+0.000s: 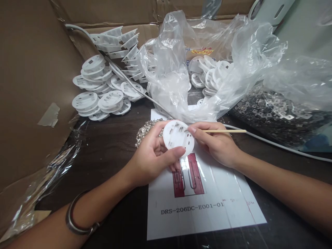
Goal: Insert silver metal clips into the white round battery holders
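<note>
A round white plastic disc [178, 140] with small slots and metal pieces on its face is gripped at its edge by my left hand [153, 152], thumb in front and fingers behind. My right hand [216, 143] pinches a thin light wooden stick [224, 131], its fingertips at the disc's upper right rim. The stick's working end is hidden by the fingers. Behind my left hand lies a heap of small shiny metal parts [145, 131]. Under both hands is a printed sheet [207, 224] with a red picture and the text DRS-206DC-E001-01.
Stacks of white discs [97, 81] stand at the back left. A clear plastic bag [168, 83] holds more discs at the back middle. On the right sits a bag of flat metal pieces [280, 114]. A white cable [132, 81] crosses the dark table. Cardboard walls [28, 86] enclose the left and back.
</note>
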`<action>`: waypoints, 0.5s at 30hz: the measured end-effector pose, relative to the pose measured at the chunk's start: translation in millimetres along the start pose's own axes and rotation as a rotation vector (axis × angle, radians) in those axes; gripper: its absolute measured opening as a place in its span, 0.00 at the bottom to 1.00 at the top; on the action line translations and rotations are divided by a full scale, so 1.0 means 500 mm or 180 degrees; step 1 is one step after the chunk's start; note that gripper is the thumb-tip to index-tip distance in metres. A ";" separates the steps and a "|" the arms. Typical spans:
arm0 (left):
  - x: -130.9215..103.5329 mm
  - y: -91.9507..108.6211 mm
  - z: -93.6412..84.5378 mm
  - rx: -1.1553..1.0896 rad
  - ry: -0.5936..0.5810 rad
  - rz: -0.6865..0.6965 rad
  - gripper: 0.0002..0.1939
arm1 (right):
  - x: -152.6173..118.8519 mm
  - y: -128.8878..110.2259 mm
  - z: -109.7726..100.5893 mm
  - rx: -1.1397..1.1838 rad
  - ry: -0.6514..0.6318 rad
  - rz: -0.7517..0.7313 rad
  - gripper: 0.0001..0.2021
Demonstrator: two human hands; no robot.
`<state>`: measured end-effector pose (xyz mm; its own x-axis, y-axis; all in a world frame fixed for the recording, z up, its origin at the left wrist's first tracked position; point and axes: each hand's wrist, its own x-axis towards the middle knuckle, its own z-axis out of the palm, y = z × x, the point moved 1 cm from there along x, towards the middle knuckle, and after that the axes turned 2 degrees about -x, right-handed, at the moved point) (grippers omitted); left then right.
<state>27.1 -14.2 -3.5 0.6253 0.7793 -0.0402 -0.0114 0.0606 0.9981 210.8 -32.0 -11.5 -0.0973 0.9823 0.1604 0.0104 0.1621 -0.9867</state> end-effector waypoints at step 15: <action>0.002 0.009 -0.006 0.1472 0.0933 0.0451 0.29 | -0.034 -0.008 0.009 -0.1590 0.0662 -0.2443 0.12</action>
<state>25.3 -11.1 0.9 0.3990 0.9045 0.1504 0.3049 -0.2855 0.9086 207.9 -49.6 -10.1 -0.0753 0.5792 0.8117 0.4479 0.7469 -0.4914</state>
